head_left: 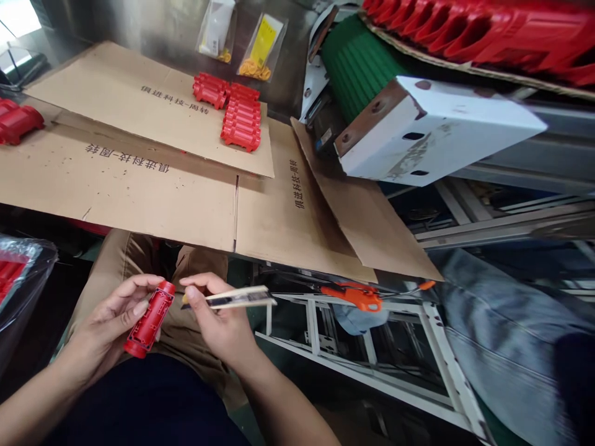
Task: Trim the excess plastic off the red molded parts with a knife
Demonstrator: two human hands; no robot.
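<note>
A red plastic part (151, 319), tube-like with dark outlines along its cut-outs, is held tilted over the lap in my left hand (111, 319). The fingers wrap round its upper side and the thumb lies on its face. Just to the right, my right hand (218, 319) pinches a slim knife-like tool (237, 298) with a pale handle, its dark tip pointing left towards the red part. A small gap separates tip and part. More red parts (241, 118) stand in a row on the cardboard (139, 105) above.
Two bags (263, 46) with yellow pieces lie behind the cardboard. A green ribbed belt (362, 65) and white metal bracket (437, 133) stand at right, below a box of red parts (488, 37). An orange-handled tool (357, 297) hangs by the table edge. Another person's denim-clad leg (502, 328) is at right.
</note>
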